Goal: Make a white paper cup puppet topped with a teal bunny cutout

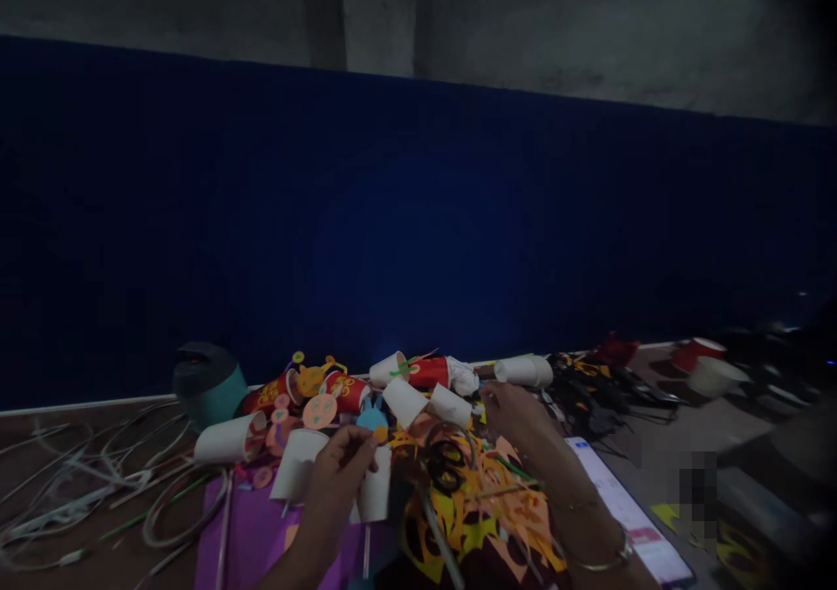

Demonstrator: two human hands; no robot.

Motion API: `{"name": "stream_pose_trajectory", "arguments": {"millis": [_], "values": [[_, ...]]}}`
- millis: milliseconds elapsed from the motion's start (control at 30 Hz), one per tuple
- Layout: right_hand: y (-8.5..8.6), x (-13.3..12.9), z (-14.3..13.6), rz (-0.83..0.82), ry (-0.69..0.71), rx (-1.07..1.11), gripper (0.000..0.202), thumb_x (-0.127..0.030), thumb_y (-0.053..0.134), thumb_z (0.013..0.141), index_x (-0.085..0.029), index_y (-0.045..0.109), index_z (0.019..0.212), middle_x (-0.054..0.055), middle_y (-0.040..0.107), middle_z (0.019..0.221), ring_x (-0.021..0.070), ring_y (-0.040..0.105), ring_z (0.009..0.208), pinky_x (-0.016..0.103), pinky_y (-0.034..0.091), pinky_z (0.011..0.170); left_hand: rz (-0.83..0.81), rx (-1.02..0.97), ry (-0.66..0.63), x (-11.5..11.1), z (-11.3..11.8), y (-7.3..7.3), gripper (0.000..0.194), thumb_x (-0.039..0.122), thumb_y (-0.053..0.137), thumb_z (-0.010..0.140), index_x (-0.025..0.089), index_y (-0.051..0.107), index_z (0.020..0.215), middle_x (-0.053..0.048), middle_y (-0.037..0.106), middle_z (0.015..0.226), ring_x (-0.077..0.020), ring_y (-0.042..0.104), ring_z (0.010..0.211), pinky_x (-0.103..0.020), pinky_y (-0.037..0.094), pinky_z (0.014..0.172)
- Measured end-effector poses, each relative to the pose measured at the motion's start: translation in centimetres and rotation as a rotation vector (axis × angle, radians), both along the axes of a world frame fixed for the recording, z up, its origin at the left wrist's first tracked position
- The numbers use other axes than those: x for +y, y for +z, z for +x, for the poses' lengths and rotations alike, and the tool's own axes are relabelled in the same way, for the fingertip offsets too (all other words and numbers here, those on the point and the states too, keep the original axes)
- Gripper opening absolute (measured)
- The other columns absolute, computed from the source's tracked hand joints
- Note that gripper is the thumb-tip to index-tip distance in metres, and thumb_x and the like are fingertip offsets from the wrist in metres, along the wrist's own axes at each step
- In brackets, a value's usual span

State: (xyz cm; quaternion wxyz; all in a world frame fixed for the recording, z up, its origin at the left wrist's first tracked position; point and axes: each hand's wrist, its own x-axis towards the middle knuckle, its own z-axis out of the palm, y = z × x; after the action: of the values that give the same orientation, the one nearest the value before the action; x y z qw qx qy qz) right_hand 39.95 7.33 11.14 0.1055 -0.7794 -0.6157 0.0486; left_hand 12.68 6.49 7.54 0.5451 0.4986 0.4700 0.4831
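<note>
My left hand (346,464) is closed, thumb and fingers pinched together, above a white paper cup (374,490). A light blue paper cutout (371,417) with an orange patch shows just behind the fingertips; whether they hold anything is too dark to tell. Another white paper cup (297,465) stands left of that hand. My right hand (513,411), with a bangle on the wrist, reaches into the pile beside a tipped white cup (451,405). Its fingers bend downward, and their tips are mostly hidden. Scissors (446,468) with dark handles lie between my hands on yellow and orange paper scraps (516,507).
A teal speaker-like object (207,387) stands at the left beside tangled white cables (78,477). Purple paper (255,529) lies in front. Red decorated cups (346,391) line the blue wall (418,224). A lit phone (631,512) lies under my right forearm.
</note>
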Motion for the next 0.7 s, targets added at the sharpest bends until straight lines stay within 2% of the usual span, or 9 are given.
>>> {"name": "stream_pose_trajectory", "arguments": {"millis": [167, 267, 400, 467, 533, 700], "values": [[0.0, -0.2, -0.3, 0.032, 0.068, 0.065, 0.030, -0.021, 0.039, 0.088, -0.015, 0.068, 0.092, 0.014, 0.071, 0.087, 0.0243, 0.066, 0.081, 0.028, 0.039, 0.063, 0.005, 0.030, 0.023, -0.2, -0.1, 0.4, 0.025, 0.042, 0.064, 0.074, 0.018, 0.057, 0.075, 0.005, 0.050, 0.056, -0.0089, 0.039, 0.049, -0.018, 0.028, 0.046], [0.0, -0.4, -1.6, 0.032, 0.225, 0.152, 0.027, -0.020, 0.044, 0.086, -0.019, 0.068, 0.098, 0.007, 0.072, 0.090, 0.0180, 0.065, 0.083, 0.023, 0.040, 0.067, -0.005, 0.022, 0.002, 0.0, -0.2, 0.0, 0.026, 0.044, 0.064, 0.073, 0.019, 0.057, 0.075, 0.006, 0.050, 0.055, -0.0080, 0.038, 0.045, -0.018, 0.028, 0.042], [-0.4, -0.5, -3.7, 0.021, 0.415, 0.229, 0.026, -0.019, 0.044, 0.086, -0.021, 0.069, 0.092, 0.003, 0.072, 0.093, 0.0143, 0.063, 0.082, 0.020, 0.040, 0.067, 0.010, 0.105, 0.005, 0.0, -0.2, -0.2, 0.026, 0.045, 0.063, 0.073, 0.020, 0.058, 0.077, 0.004, 0.057, 0.056, -0.0084, 0.041, 0.038, -0.020, 0.030, 0.039], [-0.8, -0.5, -4.4, 0.023, 0.437, 0.223, 0.027, -0.017, 0.043, 0.085, -0.019, 0.069, 0.088, 0.005, 0.071, 0.093, 0.0160, 0.062, 0.084, 0.021, 0.039, 0.068, 0.053, 0.170, -0.012, 0.1, -0.2, -0.1, 0.024, 0.042, 0.064, 0.071, 0.020, 0.057, 0.072, -0.001, 0.066, 0.073, -0.0084, 0.047, 0.037, -0.022, 0.035, 0.041], [-1.1, -0.4, -4.7, 0.018, 0.434, 0.205, 0.026, -0.016, 0.044, 0.084, -0.018, 0.070, 0.084, 0.006, 0.070, 0.090, 0.0173, 0.062, 0.083, 0.023, 0.038, 0.067, 0.097, 0.222, -0.050, 0.1, -0.1, -0.3, 0.021, 0.039, 0.064, 0.069, 0.020, 0.056, 0.067, -0.004, 0.068, 0.090, -0.0094, 0.052, 0.039, -0.023, 0.039, 0.042], [-1.0, -0.3, -3.9, 0.017, 0.388, 0.177, 0.027, -0.018, 0.042, 0.086, -0.019, 0.069, 0.090, 0.006, 0.071, 0.090, 0.0175, 0.062, 0.083, 0.024, 0.037, 0.068, 0.172, 0.325, -0.057, 0.4, -0.1, -0.9, 0.012, 0.034, 0.063, 0.071, 0.023, 0.061, 0.071, -0.001, 0.066, 0.071, -0.0141, 0.055, 0.044, -0.022, 0.037, 0.041]]}}
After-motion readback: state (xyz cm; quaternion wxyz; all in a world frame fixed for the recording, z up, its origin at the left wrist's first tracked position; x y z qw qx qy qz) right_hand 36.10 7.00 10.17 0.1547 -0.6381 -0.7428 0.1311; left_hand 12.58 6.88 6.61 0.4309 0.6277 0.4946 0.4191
